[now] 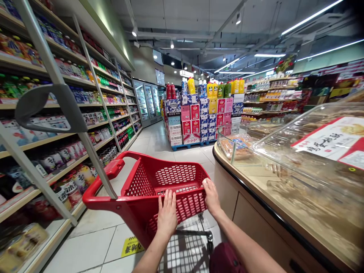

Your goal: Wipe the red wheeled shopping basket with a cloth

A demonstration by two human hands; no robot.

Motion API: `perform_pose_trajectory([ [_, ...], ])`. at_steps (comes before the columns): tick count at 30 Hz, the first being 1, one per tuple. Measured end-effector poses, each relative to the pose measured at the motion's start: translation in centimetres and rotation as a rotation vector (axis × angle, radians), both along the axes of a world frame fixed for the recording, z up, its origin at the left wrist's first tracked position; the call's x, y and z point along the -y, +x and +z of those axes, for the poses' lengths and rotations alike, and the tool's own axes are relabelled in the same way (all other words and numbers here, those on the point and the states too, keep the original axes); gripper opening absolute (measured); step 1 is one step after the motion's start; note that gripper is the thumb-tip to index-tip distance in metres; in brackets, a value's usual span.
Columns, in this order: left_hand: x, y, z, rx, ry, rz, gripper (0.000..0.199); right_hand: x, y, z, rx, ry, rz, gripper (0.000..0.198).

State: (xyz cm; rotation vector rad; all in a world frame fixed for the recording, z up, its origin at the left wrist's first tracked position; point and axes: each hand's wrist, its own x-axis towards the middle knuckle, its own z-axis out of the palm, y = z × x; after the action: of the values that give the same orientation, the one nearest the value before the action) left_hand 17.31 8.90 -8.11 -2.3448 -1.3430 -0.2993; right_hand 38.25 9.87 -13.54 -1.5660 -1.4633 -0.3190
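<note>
A red plastic shopping cart stands side-on in front of me, its perforated basket showing bare red inside. My left hand lies flat against the near side, fingers stretched out and their tips over the rim. At the basket's right end, my right hand is closed around the rim at the corner. A grey handle grip on a slanting metal pole rises at the cart's left end. Beneath the basket, a black caster wheel shows.
Drink shelves line the left side. A glass-topped counter with packaged food is close on my right. Stacked drink cartons stand ahead on a blue pallet. Glass-door coolers are farther back. A yellow sign lies on the tiled floor.
</note>
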Motion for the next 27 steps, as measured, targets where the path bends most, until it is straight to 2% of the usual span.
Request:
perform_pose_trajectory([
  [2,-0.1,0.1,0.0,0.004,0.002,0.011,0.063,-0.1,-1.6,0.0,0.049,0.005,0.039,0.062],
  [4,-0.2,0.1,0.0,0.002,0.010,0.011,0.063,-0.3,-3.0,0.3,0.144,0.017,0.166,0.059],
  [6,-0.2,0.1,0.1,0.003,0.011,0.003,0.063,-0.3,-3.2,0.6,0.185,0.023,0.233,0.054],
  [11,0.2,0.6,0.6,0.041,0.007,-0.013,0.064,-0.1,-2.2,1.2,0.034,-0.018,0.030,0.057],
  [16,0.2,0.2,1.7,0.063,-0.037,-0.012,0.059,-0.1,-4.6,1.5,0.146,0.005,0.262,0.055],
  [18,0.1,-0.7,2.2,0.074,-0.020,0.035,0.058,-0.1,-3.5,1.4,0.097,-0.013,0.218,0.054],
  [20,0.0,-1.7,2.5,0.086,0.004,0.086,0.059,-0.1,-2.3,1.2,0.013,-0.032,0.098,0.056],
  [22,-0.1,-2.3,2.6,0.089,0.010,0.105,0.058,0.0,-2.5,1.2,-0.020,-0.030,0.034,0.058],
  [27,0.1,-3.1,2.8,0.083,0.027,0.096,0.056,0.0,-6.6,1.6,0.150,-0.008,0.275,0.062],
])
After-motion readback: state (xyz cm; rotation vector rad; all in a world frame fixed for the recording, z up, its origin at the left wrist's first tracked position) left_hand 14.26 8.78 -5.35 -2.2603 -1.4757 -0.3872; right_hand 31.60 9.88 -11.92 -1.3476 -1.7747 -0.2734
